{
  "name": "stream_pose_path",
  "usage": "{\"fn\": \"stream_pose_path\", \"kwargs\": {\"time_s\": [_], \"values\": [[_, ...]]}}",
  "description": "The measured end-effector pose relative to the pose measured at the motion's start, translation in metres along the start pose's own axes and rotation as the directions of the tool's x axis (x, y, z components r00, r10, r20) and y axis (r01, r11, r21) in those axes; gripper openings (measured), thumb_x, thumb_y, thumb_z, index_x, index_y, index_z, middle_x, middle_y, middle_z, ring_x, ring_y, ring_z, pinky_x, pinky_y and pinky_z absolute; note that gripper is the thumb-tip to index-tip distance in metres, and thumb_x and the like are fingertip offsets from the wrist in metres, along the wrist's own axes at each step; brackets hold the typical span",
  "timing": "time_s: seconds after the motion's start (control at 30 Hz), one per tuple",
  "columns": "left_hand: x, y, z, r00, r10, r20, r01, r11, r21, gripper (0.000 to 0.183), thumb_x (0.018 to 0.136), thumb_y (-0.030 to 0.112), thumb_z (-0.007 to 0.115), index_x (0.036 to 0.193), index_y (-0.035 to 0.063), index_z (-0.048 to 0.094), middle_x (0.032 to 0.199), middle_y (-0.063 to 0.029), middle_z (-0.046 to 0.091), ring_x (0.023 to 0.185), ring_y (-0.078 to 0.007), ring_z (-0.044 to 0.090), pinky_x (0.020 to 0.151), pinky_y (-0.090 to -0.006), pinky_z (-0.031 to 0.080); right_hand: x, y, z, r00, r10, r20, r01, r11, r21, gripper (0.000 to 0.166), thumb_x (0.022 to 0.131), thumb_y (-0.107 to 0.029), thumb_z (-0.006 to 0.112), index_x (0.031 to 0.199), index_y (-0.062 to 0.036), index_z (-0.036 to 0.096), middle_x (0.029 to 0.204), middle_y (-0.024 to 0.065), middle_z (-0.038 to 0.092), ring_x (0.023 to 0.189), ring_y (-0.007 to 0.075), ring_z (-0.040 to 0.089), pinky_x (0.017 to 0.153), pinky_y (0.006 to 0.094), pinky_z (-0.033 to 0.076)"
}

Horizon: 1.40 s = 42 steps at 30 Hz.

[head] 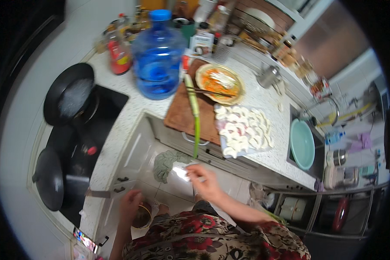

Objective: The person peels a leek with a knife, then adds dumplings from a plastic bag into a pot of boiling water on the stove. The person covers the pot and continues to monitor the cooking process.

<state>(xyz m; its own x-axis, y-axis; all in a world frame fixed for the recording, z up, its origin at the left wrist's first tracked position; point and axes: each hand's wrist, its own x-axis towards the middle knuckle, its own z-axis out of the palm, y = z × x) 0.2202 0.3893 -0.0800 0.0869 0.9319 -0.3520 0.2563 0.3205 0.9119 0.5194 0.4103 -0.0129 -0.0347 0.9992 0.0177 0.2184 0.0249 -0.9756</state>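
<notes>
My right hand (204,182) is in front of me over the floor, its fingers partly curled and blurred; whether it holds anything is not clear. Low on the left, my left hand (130,203) hangs beside the counter edge, its fingers loosely bent. On a wooden cutting board (178,117) lies a long green onion (193,107), its green end reaching past the board's edge towards my right hand. A bowl (200,73) of shredded orange and white filling (211,85) bears a pair of chopsticks (211,92). Beside it, a tray (223,130) carries rows of white dumplings (247,126).
A wok (73,94) with bubbling liquid and a dark lid (48,180) are on the black cooktop (65,139) at left. A big blue water jug (158,58) stands behind the board. A green basin (302,144) sits in the sink. A crumpled cloth (167,164) lies on the floor.
</notes>
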Motion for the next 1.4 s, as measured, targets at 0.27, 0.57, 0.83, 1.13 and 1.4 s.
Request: {"fn": "stream_pose_path", "kwargs": {"time_s": [0.27,0.57,0.83,1.13,1.4], "values": [[0.073,0.058,0.202,0.929,-0.127,0.348,0.165,0.983,-0.080,0.030,0.094,0.014,0.051,0.122,0.0042,0.053,0.105,-0.0066,0.062,0.088,-0.0133,0.060,0.069,-0.0263,0.049,-0.062,0.104,-0.291,0.512,0.296,-0.806,-0.210,0.954,0.217,0.035,0.096,-0.038,0.043,0.105,-0.0070,0.056,0.092,0.0037,0.061,0.076,0.0115,0.054,0.064,0.0280,0.046],[0.126,0.092,0.302,0.965,-0.201,0.166,0.239,0.937,-0.255,0.033,0.099,0.023,0.042,0.127,0.0076,0.048,0.114,-0.0063,0.059,0.099,-0.0146,0.059,0.085,-0.0302,0.047,-0.005,0.198,-0.409,0.592,0.415,-0.691,-0.345,0.905,0.248,0.040,0.095,-0.039,0.046,0.113,-0.0049,0.058,0.102,0.0044,0.062,0.085,0.0127,0.056,0.074,0.0278,0.045],[0.134,0.106,0.311,0.946,-0.254,0.203,0.310,0.894,-0.325,0.027,0.100,0.027,0.040,0.113,0.0081,0.055,0.098,-0.0027,0.061,0.090,-0.0131,0.059,0.076,-0.0274,0.050,0.069,0.219,-0.437,0.719,0.290,-0.631,-0.462,0.878,-0.124,0.040,0.094,-0.035,0.046,0.092,-0.0002,0.064,0.073,0.0072,0.062,0.066,0.0170,0.055,0.064,0.0316,0.044],[0.159,0.114,0.321,0.930,-0.329,0.162,0.362,0.891,-0.274,0.031,0.097,0.036,0.045,0.099,0.0089,0.061,0.073,0.0012,0.058,0.061,-0.0089,0.056,0.060,-0.0230,0.050,0.123,0.212,-0.440,0.805,0.331,-0.492,-0.563,0.686,-0.461,0.039,0.090,-0.039,0.049,0.099,-0.0048,0.065,0.079,0.0105,0.066,0.074,0.0251,0.062,0.072,0.0358,0.047],[0.167,0.121,0.329,0.884,-0.422,0.203,0.468,0.815,-0.342,0.038,0.093,0.046,0.049,0.090,0.0099,0.061,0.074,-0.0012,0.061,0.060,-0.0089,0.060,0.051,-0.0255,0.052,0.126,0.215,-0.441,0.737,0.407,-0.540,-0.627,0.708,-0.323,0.041,0.091,-0.040,0.048,0.093,-0.0036,0.065,0.072,0.0091,0.063,0.069,0.0226,0.059,0.068,0.0350,0.045]]}}
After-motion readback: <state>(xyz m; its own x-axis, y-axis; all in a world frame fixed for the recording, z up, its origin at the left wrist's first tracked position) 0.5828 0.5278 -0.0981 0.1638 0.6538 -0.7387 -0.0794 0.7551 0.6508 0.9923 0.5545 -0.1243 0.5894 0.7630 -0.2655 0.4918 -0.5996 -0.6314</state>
